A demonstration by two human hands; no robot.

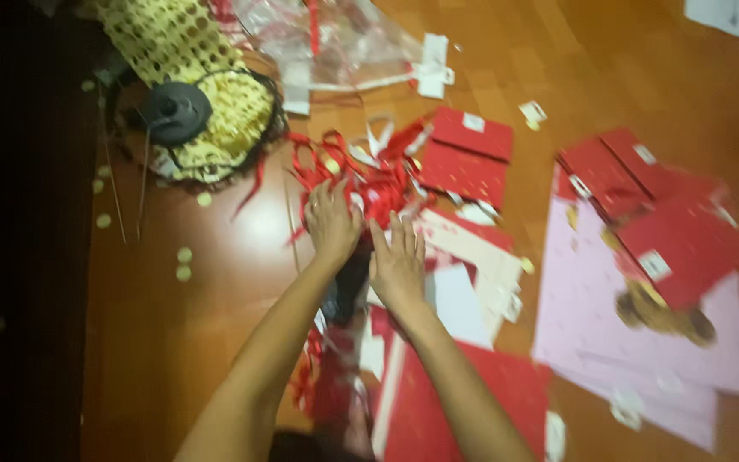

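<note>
Both my arms reach forward over a wooden floor. My left hand rests palm down on a tangled heap of red ribbon. Beside it, my right hand lies flat with fingers spread on the near edge of the same heap and on white and red paper sheets. The frame is blurred, so I cannot tell whether either hand grips ribbon. A dark object shows between my wrists.
A yellow perforated mesh with a black round piece lies at far left, clear plastic wrap behind it. Red cards and pink sheets with more red cards lie to the right. Small yellow dots scatter on the floor.
</note>
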